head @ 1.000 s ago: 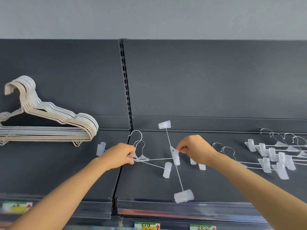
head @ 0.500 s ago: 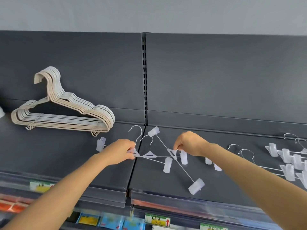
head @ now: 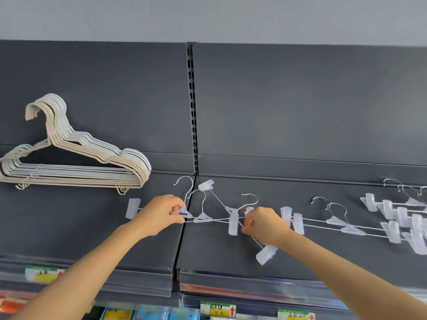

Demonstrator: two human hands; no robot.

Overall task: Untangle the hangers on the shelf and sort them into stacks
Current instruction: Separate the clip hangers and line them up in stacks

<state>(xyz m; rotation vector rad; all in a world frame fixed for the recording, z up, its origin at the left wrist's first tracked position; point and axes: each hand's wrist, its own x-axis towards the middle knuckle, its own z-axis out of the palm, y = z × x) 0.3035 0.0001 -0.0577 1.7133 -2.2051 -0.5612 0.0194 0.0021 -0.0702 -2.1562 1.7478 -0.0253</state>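
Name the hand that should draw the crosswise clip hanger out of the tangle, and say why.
Right. The right hand pinches the crosswise clip hanger by its rod beside the crossing, so it can likely slide it out; the left hand grips the leftmost tangled hanger at its neck, well placed to steady the rest.

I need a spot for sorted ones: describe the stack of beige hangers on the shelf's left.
The stack of beige hangers is several thin, matte, plastic-looking plain hangers, beige to off-white, nested neatly with hooks aligned, pointing left. Small hooks hang under the bottom bars. It rests on the dark shelf, seemingly leaning against the rear panel; nothing else touches it.
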